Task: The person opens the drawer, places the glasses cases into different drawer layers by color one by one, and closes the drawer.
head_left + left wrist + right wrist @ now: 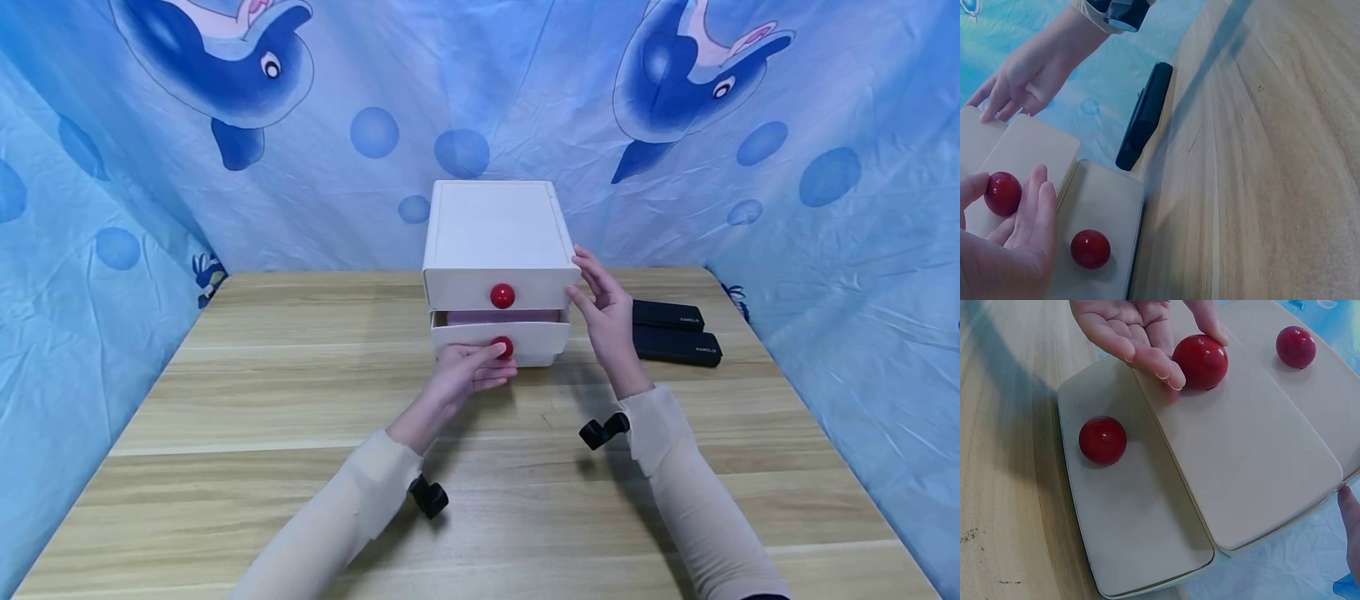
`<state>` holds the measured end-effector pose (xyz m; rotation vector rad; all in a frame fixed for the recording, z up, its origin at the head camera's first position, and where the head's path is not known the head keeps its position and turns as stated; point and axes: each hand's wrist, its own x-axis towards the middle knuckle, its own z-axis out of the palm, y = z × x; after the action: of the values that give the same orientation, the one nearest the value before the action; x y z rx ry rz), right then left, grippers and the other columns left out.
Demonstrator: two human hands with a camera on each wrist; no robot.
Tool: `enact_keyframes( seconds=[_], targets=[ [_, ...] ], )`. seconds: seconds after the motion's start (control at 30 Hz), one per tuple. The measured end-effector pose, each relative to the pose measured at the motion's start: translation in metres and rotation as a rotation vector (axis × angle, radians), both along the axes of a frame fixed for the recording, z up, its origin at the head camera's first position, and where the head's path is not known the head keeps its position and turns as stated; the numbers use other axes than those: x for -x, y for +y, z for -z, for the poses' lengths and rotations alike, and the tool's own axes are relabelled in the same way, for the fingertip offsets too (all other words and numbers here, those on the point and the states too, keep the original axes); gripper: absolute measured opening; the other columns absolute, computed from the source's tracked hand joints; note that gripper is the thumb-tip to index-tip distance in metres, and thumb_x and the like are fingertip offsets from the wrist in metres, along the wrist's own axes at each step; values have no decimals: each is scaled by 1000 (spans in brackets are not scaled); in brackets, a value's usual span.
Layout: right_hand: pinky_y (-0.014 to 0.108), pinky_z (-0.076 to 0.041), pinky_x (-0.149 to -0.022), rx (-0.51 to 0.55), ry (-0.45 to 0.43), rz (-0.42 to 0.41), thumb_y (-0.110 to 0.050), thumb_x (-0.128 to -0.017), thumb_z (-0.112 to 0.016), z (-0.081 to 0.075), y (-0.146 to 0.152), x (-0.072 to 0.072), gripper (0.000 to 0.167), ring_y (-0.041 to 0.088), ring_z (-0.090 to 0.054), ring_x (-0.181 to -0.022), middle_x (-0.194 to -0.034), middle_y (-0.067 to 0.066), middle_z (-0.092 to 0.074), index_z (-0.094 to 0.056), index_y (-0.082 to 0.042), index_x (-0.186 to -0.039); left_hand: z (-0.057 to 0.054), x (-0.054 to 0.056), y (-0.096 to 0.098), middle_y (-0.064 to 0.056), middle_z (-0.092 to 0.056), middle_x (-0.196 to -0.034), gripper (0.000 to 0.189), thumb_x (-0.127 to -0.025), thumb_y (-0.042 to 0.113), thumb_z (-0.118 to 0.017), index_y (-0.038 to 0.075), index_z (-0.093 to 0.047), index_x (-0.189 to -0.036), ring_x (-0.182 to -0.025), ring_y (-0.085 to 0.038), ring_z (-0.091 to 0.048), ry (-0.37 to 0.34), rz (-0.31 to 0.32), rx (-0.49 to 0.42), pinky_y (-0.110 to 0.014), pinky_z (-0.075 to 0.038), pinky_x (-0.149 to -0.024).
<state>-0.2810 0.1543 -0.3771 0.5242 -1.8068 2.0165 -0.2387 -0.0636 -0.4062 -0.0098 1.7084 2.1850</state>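
A white drawer cabinet [498, 225] with red round knobs stands at the back middle. Its middle drawer [457, 333] sits pulled out a little, with something purple [498, 317] showing in the gap. My left hand [472, 371] pinches that drawer's red knob [1004, 194] between thumb and fingers. My right hand [606, 312] rests against the cabinet's right side, thumb near the front edge and the other fingers along the side. The top drawer's knob [502, 295] is untouched. Below, the bottom drawer's knob [1103, 440] shows in both wrist views; in the head view it is hidden.
Two black cases, one behind [667, 315] and one in front [677, 346], lie right of the cabinet. The wooden table [247, 400] runs back to a blue curtain [337, 200] printed with dolphins, which also hangs along both sides.
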Motion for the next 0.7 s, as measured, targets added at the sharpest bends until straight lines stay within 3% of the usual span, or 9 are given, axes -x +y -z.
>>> enact_keyframes(
  seconds=[0.33, 0.7],
  targets=[
    [19, -45, -106, 8, 2, -1, -3, -93, -61, 0, -1, -1, 38, 16, -43, -138, -149, 4, -47, -59, -7, -131, -1, 9, 2, -9, -75, -81, 32, -94, 11, -61, -14, -61, -113, -73, -14, -73, -19, -34, -1, -29, -61, -75],
    [18, -46, -104, 14, 0, -5, -2, -93, -61, 1, -1, -1, 38, 16, -43, -138, -149, 4, -47, -58, -4, -131, -2, 14, 3, -10, -76, -83, 31, -94, 11, -61, -13, -62, -113, -74, -14, -73, -25, -51, 3, -28, -61, -75]
  ],
)
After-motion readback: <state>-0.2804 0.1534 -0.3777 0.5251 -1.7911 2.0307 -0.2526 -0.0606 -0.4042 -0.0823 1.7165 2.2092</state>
